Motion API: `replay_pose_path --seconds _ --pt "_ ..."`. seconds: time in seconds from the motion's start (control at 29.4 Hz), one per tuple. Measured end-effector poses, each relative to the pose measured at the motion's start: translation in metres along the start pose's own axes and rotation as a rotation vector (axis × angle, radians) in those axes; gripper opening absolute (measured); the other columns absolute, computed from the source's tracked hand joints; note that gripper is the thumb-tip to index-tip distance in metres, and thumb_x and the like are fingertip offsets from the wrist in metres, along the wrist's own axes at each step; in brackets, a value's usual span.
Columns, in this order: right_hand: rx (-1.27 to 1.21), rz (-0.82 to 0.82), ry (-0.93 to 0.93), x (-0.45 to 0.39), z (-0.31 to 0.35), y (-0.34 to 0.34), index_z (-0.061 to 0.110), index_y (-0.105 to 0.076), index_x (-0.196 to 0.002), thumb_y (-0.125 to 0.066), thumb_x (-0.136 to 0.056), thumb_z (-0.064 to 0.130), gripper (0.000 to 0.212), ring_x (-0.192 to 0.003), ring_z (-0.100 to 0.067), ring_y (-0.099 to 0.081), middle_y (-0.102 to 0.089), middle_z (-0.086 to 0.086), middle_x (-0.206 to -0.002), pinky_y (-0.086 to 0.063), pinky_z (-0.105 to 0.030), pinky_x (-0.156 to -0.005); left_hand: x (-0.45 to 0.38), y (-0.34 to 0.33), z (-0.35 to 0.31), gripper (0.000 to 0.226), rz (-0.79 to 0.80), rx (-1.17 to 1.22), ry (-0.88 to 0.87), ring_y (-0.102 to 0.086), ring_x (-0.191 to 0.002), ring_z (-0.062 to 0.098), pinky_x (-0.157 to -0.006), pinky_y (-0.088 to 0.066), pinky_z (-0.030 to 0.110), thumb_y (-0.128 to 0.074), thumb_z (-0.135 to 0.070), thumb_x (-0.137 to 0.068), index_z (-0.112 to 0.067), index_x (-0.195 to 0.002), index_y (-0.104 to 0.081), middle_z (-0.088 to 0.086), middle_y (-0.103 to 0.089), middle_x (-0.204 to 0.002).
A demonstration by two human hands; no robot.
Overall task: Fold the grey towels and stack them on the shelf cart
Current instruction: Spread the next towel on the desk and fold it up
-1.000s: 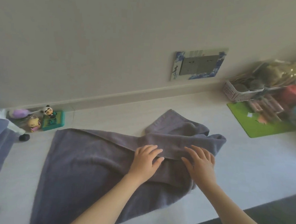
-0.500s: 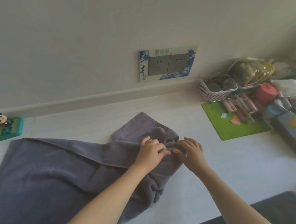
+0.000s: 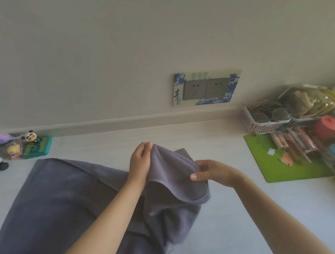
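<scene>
Grey towel (image 3: 62, 202) spread across the pale floor (image 3: 235, 221), right end lifted clear and bunched; left hand (image 3: 140, 162) up at the raised edge, fingers curled and pinching the cloth near its top; right hand (image 3: 213, 172) just beside, thumb over the hem and fingers tucked behind the fold, gripping the same lifted edge (fingertips hidden by the fabric); hem sagging in a curve between the two hands, rest of the cloth trailing down and left, flat on the floor; over by the skirting on the left, a green box (image 3: 37, 147) with a panda figure (image 3: 30, 136) on top; double socket (image 3: 205, 88) on the wall behind; off to the right, a green mat (image 3: 290, 171), a white basket (image 3: 262, 121) and a red pot (image 3: 328, 128), well apart from the towel.
</scene>
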State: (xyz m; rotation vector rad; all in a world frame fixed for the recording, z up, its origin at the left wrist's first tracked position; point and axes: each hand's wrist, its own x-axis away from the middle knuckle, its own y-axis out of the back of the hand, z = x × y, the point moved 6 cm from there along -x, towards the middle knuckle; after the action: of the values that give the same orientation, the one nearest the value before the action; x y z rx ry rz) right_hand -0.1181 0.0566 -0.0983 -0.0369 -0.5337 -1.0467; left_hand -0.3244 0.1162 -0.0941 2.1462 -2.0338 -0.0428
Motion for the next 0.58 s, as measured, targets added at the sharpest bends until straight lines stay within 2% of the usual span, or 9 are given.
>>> replay_pose_path --seconds 0.07,0.2,0.27,0.34,0.41,0.48,0.51,0.58 --pt "-0.033 0.032 0.015 0.005 0.011 0.003 0.009 -0.064 -0.111 -0.075 -0.063 0.055 0.067 -0.106 -0.020 -0.063 -0.068 -0.008 -0.111 -0.049 -0.028 -0.089 -0.006 0.004 -0.004 0.028 0.001 -0.045 -0.032 -0.053 -0.080 0.014 -0.079 -0.043 0.034 -0.046 -0.026 -0.099 -0.023 -0.074 -0.056 -0.007 -0.057 -0.075" --pt "-0.118 0.150 -0.068 0.023 0.032 0.013 0.002 -0.056 -0.117 -0.075 -0.059 0.066 0.088 -0.106 -0.029 -0.061 -0.064 -0.016 -0.113 -0.049 -0.037 -0.089 -0.012 0.004 -0.014 0.027 0.003 -0.021 -0.043 -0.051 -0.074 0.010 -0.074 -0.041 0.029 -0.046 -0.026 -0.100 -0.021 -0.075 -0.056 -0.006 -0.056 -0.074" --pt "-0.193 0.249 -0.097 0.032 0.042 0.016 0.004 -0.056 -0.117 -0.074 -0.060 0.066 0.085 -0.103 -0.024 -0.062 -0.066 -0.012 -0.110 -0.049 -0.033 -0.087 -0.015 0.000 -0.015 0.029 0.014 -0.007 -0.048 -0.049 -0.069 0.008 -0.069 -0.039 0.028 -0.046 -0.025 -0.100 -0.019 -0.073 -0.053 -0.006 -0.053 -0.070" --pt "-0.200 0.241 -0.152 0.041 0.048 0.025 0.007 -0.057 -0.118 -0.070 -0.064 0.066 0.081 -0.104 -0.020 -0.063 -0.066 -0.009 -0.114 -0.049 -0.028 -0.085 -0.022 -0.007 -0.013 0.030 0.035 0.035 -0.013 -0.044 -0.067 0.010 -0.064 -0.035 0.030 -0.046 -0.024 -0.100 -0.017 -0.070 -0.049 -0.003 -0.049 -0.067" --pt "0.107 0.053 -0.243 0.038 0.038 0.048 0.014 -0.059 -0.119 -0.059 -0.074 0.068 0.070 -0.109 -0.018 -0.060 -0.064 0.000 -0.115 -0.046 -0.024 -0.087 -0.036 -0.016 -0.007 0.032 0.060 -0.071 -0.014 -0.046 -0.071 0.016 -0.066 -0.036 0.033 -0.046 -0.024 -0.100 -0.017 -0.068 -0.048 0.000 -0.051 -0.068" --pt "0.487 -0.228 -0.353 0.029 0.013 0.079 0.019 -0.059 -0.117 -0.056 -0.081 0.063 0.057 -0.110 -0.018 -0.055 -0.059 0.003 -0.115 -0.042 -0.028 -0.090 -0.049 -0.025 0.006 0.032 0.075 -0.286 -0.010 -0.055 -0.077 0.024 -0.072 -0.042 0.037 -0.045 -0.027 -0.099 -0.014 -0.071 -0.053 0.006 -0.059 -0.075" --pt "0.546 -0.353 -0.389 0.026 -0.002 0.091 0.018 -0.059 -0.117 -0.058 -0.082 0.059 0.054 -0.111 -0.020 -0.054 -0.059 0.000 -0.119 -0.040 -0.030 -0.092 -0.053 -0.030 0.014 0.032 0.069 -0.392 0.010 -0.058 -0.082 0.028 -0.076 -0.044 0.038 -0.045 -0.030 -0.099 -0.013 -0.074 -0.055 0.008 -0.062 -0.080" --pt "0.489 -0.512 -0.411 0.022 -0.033 0.100 0.017 -0.056 -0.119 -0.059 -0.086 0.050 0.047 -0.113 -0.023 -0.053 -0.059 -0.005 -0.123 -0.038 -0.029 -0.091 -0.055 -0.043 0.030 0.031 0.093 -0.555 0.044 -0.059 -0.088 0.031 -0.082 -0.046 0.039 -0.044 -0.036 -0.097 -0.015 -0.078 -0.056 0.006 -0.064 -0.084"
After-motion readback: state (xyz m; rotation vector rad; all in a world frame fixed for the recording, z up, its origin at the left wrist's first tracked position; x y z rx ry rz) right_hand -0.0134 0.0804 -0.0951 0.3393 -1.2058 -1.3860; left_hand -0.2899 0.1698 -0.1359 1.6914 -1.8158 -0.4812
